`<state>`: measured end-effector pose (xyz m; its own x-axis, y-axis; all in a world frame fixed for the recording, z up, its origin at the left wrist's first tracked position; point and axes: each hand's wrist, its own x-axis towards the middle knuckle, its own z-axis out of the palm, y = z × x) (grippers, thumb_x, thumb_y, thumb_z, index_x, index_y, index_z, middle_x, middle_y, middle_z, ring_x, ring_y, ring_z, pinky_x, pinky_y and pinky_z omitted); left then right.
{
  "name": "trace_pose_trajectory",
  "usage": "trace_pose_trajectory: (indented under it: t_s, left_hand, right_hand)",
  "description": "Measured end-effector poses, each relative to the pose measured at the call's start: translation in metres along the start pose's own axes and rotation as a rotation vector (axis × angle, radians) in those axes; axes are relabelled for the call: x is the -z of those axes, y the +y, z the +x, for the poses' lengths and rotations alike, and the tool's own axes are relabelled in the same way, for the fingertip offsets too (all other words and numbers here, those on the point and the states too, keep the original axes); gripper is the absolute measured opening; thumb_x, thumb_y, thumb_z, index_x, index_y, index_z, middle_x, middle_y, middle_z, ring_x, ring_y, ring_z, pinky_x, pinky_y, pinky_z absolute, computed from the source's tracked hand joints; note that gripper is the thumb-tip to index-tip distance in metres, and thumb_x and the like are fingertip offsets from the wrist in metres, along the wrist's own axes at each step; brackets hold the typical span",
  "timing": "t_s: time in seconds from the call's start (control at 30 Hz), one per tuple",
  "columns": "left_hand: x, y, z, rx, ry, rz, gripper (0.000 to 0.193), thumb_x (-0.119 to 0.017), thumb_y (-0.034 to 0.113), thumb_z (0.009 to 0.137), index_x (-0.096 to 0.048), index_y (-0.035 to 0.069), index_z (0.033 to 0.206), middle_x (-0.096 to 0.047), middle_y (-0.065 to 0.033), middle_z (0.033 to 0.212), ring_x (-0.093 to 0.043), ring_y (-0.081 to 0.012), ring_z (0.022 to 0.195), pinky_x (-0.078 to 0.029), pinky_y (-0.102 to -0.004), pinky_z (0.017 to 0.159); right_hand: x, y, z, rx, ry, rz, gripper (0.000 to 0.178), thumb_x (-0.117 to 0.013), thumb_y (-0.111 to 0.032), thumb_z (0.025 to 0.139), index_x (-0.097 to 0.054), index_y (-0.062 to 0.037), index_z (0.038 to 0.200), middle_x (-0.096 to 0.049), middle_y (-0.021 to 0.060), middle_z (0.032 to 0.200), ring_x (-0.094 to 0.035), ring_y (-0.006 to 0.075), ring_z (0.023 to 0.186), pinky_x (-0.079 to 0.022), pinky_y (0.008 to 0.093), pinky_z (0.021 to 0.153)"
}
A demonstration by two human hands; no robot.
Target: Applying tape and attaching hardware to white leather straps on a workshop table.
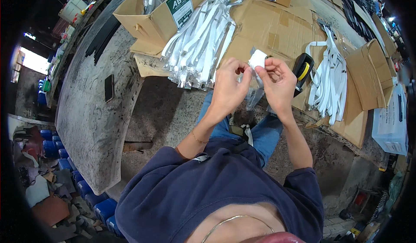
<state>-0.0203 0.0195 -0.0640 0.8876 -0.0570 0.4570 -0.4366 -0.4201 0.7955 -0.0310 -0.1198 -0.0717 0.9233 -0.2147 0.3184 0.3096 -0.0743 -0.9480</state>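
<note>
My right hand (279, 84) pinches a small white piece (258, 58) between thumb and fingers, over the near edge of the cardboard-covered table. Close by on its left, my left hand (231, 87) has its thumb and fingers drawn together; whatever they grip is too small to make out. Clear plastic (255, 98) hangs below the hands. Beside my left hand lies a heap of white straps in clear plastic sleeves (203, 39). A black handheld tool with a yellow part (303, 71) rests just right of my right hand, and further right are loose white straps (330, 78).
An open cardboard box (158, 24) holding wrapped straps stands at the back left. A phone (109, 88) lies on the grey left-hand table (93, 134). On the right are an open carton (368, 76) and a clear plastic bin (391, 123). Blue containers (105, 209) line the floor.
</note>
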Motion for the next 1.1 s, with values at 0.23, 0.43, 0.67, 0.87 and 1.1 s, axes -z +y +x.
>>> trace_pose_trajectory:
  t_s: [0.23, 0.43, 0.67, 0.87, 1.1]
  left_hand:
    - [-0.008, 0.009, -0.001, 0.023, -0.072, -0.170, 0.010, -0.058, 0.008, 0.086, -0.061, -0.001, 0.088, -0.057, -0.0113, 0.077, -0.055, -0.0239, 0.073, -0.041, -0.0331, 0.064]
    - [-0.007, 0.021, -0.002, 0.078, 0.024, -0.106, 0.016, -0.066, 0.013, 0.083, -0.063, -0.002, 0.089, -0.062, -0.0071, 0.083, -0.051, -0.0102, 0.071, -0.041, -0.0251, 0.062]
    - [0.011, 0.016, 0.030, 0.259, -0.534, -0.317, 0.023, -0.066, 0.013, 0.083, -0.066, -0.006, 0.097, -0.066, -0.0023, 0.081, -0.055, -0.0072, 0.070, -0.043, -0.0224, 0.064]
    - [0.010, 0.010, 0.030, 0.184, -0.508, -0.310, 0.017, -0.063, 0.010, 0.084, -0.067, -0.005, 0.091, -0.064, -0.0017, 0.077, -0.055, -0.0048, 0.071, -0.042, -0.0205, 0.061]
    - [0.002, 0.006, 0.027, 0.282, -0.472, -0.500, 0.018, -0.066, 0.014, 0.080, -0.067, -0.004, 0.079, -0.061, -0.0008, 0.067, -0.053, -0.0034, 0.064, -0.039, -0.0198, 0.056]
  right_hand:
    - [0.009, -0.008, -0.001, 0.016, 0.030, 0.011, 0.021, -0.070, 0.000, 0.081, -0.059, 0.0043, 0.098, -0.064, 0.0060, 0.083, -0.060, 0.0079, 0.076, -0.050, 0.0214, 0.070]
    - [0.025, -0.002, 0.005, -0.049, -0.045, 0.201, 0.022, -0.070, 0.001, 0.082, -0.058, 0.0042, 0.101, -0.063, 0.0050, 0.087, -0.059, 0.0080, 0.080, -0.049, 0.0211, 0.072]
    - [0.037, -0.020, 0.010, 0.003, -0.216, 0.246, 0.015, -0.068, -0.001, 0.084, -0.062, 0.0000, 0.097, -0.063, 0.0031, 0.090, -0.060, 0.0093, 0.082, -0.048, 0.0219, 0.074]
    - [0.051, -0.047, 0.027, 0.198, -0.408, -0.274, 0.009, -0.070, -0.006, 0.081, -0.064, -0.0029, 0.087, -0.058, 0.0070, 0.101, -0.059, 0.0167, 0.093, -0.046, 0.0278, 0.083]
    - [0.051, -0.042, 0.036, 0.304, -0.536, -0.267, 0.011, -0.071, -0.008, 0.077, -0.064, -0.0052, 0.085, -0.048, 0.0071, 0.115, -0.049, 0.0211, 0.111, -0.038, 0.0320, 0.096]
